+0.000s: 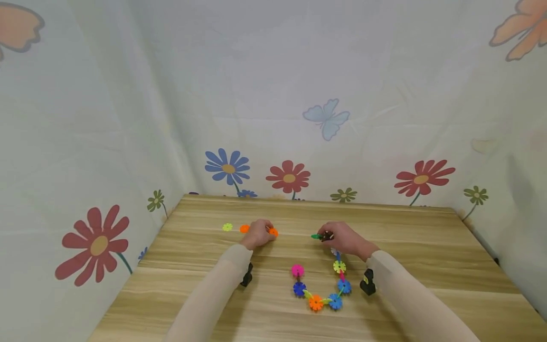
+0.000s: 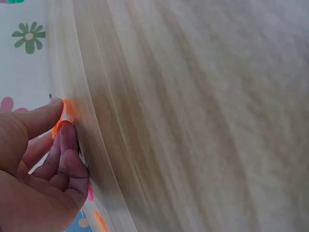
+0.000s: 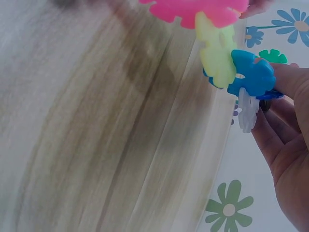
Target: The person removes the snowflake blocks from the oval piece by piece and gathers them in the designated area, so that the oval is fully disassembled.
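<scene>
on the wood-grain desk [image 1: 171,270]: one curved chain of interlocked discs [image 1: 314,307], its far end held, with a green disc [image 1: 315,236], in the grip of the right hand [image 1: 345,238]; one orange disc [image 1: 274,232], pinched by the left hand [image 1: 258,233]; one yellow-green disc [image 1: 227,227], laid to the left.

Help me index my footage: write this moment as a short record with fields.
Left side: left hand pinches an orange piece
Right side: right hand grips the far end of a chain; a green piece shows past the hand
Chain layout: joined notched discs in a rough U, pink piece at the free end
Loose pieces: second orange piece and yellow-green piece, left of the left hand
Surface: wood-grain table
Backdrop: pale cloth with printed flowers
</scene>
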The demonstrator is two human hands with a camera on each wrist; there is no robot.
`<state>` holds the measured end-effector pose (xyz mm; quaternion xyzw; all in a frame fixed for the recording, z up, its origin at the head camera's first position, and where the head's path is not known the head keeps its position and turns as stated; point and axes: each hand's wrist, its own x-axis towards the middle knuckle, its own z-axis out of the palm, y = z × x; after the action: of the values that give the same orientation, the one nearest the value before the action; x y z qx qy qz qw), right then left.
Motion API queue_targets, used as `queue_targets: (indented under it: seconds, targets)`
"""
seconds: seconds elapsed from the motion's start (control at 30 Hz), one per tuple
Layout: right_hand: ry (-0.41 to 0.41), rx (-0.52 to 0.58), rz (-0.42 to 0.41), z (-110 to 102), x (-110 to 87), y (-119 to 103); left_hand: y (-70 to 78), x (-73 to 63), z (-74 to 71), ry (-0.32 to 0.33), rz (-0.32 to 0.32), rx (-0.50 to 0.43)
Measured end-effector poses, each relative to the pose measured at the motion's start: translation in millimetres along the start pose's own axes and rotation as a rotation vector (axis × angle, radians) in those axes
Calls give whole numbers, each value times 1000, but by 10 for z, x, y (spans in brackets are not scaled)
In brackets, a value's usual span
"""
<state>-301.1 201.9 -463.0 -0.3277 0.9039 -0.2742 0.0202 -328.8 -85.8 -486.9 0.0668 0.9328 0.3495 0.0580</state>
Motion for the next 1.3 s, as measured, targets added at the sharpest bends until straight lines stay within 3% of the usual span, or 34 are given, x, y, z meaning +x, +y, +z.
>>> queue_targets:
  seconds: [0.5,0.93,1.17,1.3]
  targets:
    - [4,-9,-5,14,41,-29,-50,63,-22,24,31,35]
    - [19,-14,6,18,44,-42,-63,58,-38,33,67,-4]
    - [31,-25,21,24,21,-28,65,24,-4,53,125,-28]
    - [31,-8,20,23,26,-32,174,-17,37,31,148,-71]
